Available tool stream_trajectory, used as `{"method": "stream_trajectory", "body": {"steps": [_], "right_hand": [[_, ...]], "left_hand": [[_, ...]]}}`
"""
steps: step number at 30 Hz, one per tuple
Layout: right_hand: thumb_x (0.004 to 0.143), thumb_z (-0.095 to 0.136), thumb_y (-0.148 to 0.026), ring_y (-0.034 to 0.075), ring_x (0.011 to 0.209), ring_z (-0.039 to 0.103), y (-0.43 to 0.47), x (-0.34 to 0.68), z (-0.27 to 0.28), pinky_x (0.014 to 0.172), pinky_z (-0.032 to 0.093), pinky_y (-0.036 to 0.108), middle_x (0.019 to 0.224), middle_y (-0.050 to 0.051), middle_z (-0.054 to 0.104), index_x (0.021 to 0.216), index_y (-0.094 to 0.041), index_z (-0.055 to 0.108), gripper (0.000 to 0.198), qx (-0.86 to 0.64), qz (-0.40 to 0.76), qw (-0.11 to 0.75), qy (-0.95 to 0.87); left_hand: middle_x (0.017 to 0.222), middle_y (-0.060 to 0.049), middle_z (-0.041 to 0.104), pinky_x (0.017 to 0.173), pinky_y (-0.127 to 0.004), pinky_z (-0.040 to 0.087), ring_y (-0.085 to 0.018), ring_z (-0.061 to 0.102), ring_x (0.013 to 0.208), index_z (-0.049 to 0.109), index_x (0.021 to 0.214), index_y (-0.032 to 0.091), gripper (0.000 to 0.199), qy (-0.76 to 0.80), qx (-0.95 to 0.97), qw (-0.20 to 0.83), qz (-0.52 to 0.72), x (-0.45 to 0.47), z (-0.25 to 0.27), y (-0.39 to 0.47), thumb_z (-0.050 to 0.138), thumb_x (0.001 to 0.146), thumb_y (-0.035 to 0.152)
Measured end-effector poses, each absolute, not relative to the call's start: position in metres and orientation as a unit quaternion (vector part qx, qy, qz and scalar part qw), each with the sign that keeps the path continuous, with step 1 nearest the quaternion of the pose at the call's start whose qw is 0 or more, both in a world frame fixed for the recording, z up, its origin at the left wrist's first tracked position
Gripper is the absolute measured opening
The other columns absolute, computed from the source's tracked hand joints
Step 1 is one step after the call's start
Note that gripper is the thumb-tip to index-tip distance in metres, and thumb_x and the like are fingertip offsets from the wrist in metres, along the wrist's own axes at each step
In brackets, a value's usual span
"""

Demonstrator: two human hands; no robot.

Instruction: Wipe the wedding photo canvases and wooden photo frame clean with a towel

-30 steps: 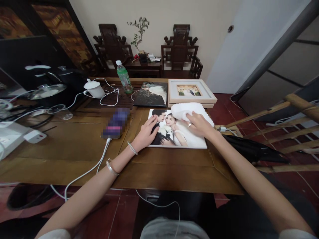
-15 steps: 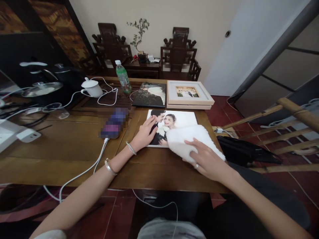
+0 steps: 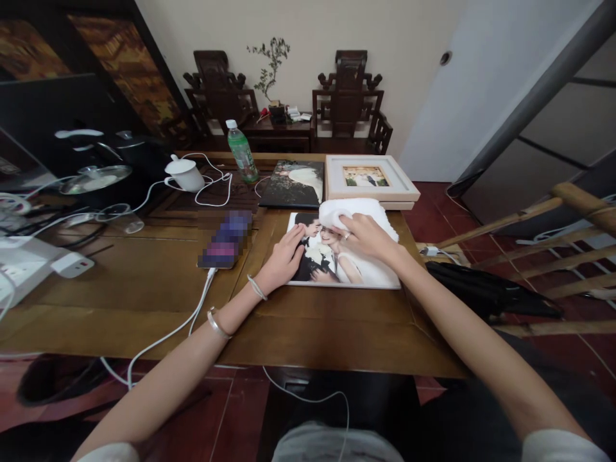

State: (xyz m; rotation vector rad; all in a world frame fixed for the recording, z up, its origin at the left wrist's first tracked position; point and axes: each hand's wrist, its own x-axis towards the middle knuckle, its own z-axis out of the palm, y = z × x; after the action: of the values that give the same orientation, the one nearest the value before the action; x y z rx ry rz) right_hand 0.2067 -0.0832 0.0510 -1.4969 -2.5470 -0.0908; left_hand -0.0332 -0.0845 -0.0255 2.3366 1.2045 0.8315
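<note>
A wedding photo panel (image 3: 320,262), perhaps a photo album, lies flat on the wooden table in front of me. My left hand (image 3: 285,258) rests flat on its left edge, fingers stretched out and holding nothing. In my right hand (image 3: 369,236) is a white fluffy cloth (image 3: 359,208), pressed against the upper right part of the panel. The cloth and hand cover that corner. Behind the panel lie a dark photo album (image 3: 294,185) and a pale wooden photo frame (image 3: 404,187).
Left of the panel are a phone (image 3: 226,240) with a white cable, a lidded white cup (image 3: 187,176), a green bottle (image 3: 243,156), a plastic cup (image 3: 126,220), a lidded pot (image 3: 99,186) and a power strip (image 3: 29,266). A bamboo chair (image 3: 582,199) stands at right.
My right hand has moved the cloth away from me, from the panel's lower right to its top edge, uncovering the lower right part. My left hand stays on the panel.
</note>
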Motion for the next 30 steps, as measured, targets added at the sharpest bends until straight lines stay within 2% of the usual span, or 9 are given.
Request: {"method": "stream_trajectory", "body": {"steps": [2,5,7,11,15,18,23,26,30], "right_hand": [[0.094,0.04,-0.027,0.025,0.079,0.058,-0.102,0.205,0.049,0.068,0.04,0.032,0.091,0.015,0.066,0.1,-0.014,0.061,0.026,-0.494,-0.036,0.09,-0.864],[0.091,0.045,-0.019,0.029,0.097,0.06,-0.146,0.204,0.042,0.085,0.045,0.043,0.104,0.018,0.067,0.104,-0.014,0.062,0.022,-0.457,-0.05,0.086,-0.884],[0.087,0.048,-0.014,0.031,0.113,0.056,-0.179,0.202,0.038,0.097,0.042,0.051,0.115,0.02,0.064,0.105,-0.014,0.062,0.023,-0.43,-0.054,0.096,-0.896],[0.078,0.058,-0.013,0.035,0.121,0.052,-0.231,0.197,0.035,0.104,0.039,0.057,0.12,0.018,0.063,0.101,-0.017,0.064,0.024,-0.401,-0.045,0.113,-0.908],[0.08,0.057,-0.014,0.033,0.113,0.057,-0.229,0.191,0.041,0.099,0.044,0.053,0.118,0.016,0.064,0.103,-0.019,0.064,0.024,-0.411,-0.037,0.105,-0.905],[0.085,0.051,-0.014,0.03,0.099,0.061,-0.195,0.187,0.05,0.086,0.048,0.045,0.108,0.017,0.066,0.105,-0.018,0.063,0.023,-0.445,-0.035,0.076,-0.892],[0.095,0.038,-0.024,0.025,0.077,0.059,-0.12,0.182,0.063,0.064,0.038,0.031,0.088,0.014,0.066,0.105,-0.016,0.061,0.026,-0.485,-0.028,0.057,-0.872],[0.091,0.039,-0.017,0.024,0.076,0.059,-0.086,0.18,0.067,0.061,0.033,0.029,0.088,0.013,0.067,0.105,-0.015,0.059,0.025,-0.493,-0.014,0.056,-0.868],[0.086,0.04,-0.01,0.026,0.08,0.059,-0.07,0.178,0.065,0.064,0.035,0.03,0.093,0.015,0.068,0.105,-0.014,0.059,0.028,-0.505,0.004,0.065,-0.861]], "left_hand": [[0.154,-0.013,0.036,0.116,-0.049,0.027,-0.024,0.028,0.144,0.038,0.145,0.016,0.05,0.43,0.83,0.191,0.298,-0.033,-0.026,-0.085,0.034,0.098,0.03],[0.153,-0.013,0.036,0.116,-0.051,0.027,-0.025,0.029,0.144,0.039,0.144,0.016,0.05,0.434,0.827,0.193,0.3,-0.031,-0.026,-0.085,0.034,0.097,0.029],[0.154,-0.013,0.035,0.116,-0.051,0.027,-0.026,0.029,0.144,0.039,0.144,0.015,0.05,0.437,0.826,0.193,0.297,-0.03,-0.026,-0.086,0.034,0.097,0.028],[0.153,-0.015,0.036,0.116,-0.048,0.027,-0.025,0.028,0.144,0.04,0.143,0.012,0.05,0.443,0.828,0.188,0.289,-0.029,-0.025,-0.086,0.033,0.097,0.028],[0.153,-0.015,0.036,0.115,-0.051,0.028,-0.026,0.029,0.144,0.041,0.143,0.012,0.049,0.439,0.829,0.189,0.29,-0.03,-0.025,-0.085,0.033,0.097,0.028],[0.154,-0.013,0.035,0.116,-0.05,0.027,-0.025,0.029,0.144,0.039,0.144,0.016,0.049,0.435,0.829,0.19,0.295,-0.03,-0.026,-0.085,0.033,0.097,0.028],[0.153,-0.014,0.036,0.117,-0.046,0.027,-0.024,0.03,0.143,0.038,0.145,0.013,0.05,0.427,0.829,0.189,0.309,-0.032,-0.027,-0.084,0.033,0.097,0.03],[0.155,-0.012,0.033,0.118,-0.047,0.025,-0.023,0.03,0.143,0.037,0.146,0.016,0.05,0.422,0.829,0.188,0.315,-0.032,-0.026,-0.084,0.033,0.097,0.029],[0.154,-0.011,0.035,0.117,-0.049,0.025,-0.024,0.028,0.144,0.038,0.146,0.017,0.05,0.422,0.833,0.194,0.301,-0.033,-0.026,-0.084,0.033,0.097,0.027]]}}
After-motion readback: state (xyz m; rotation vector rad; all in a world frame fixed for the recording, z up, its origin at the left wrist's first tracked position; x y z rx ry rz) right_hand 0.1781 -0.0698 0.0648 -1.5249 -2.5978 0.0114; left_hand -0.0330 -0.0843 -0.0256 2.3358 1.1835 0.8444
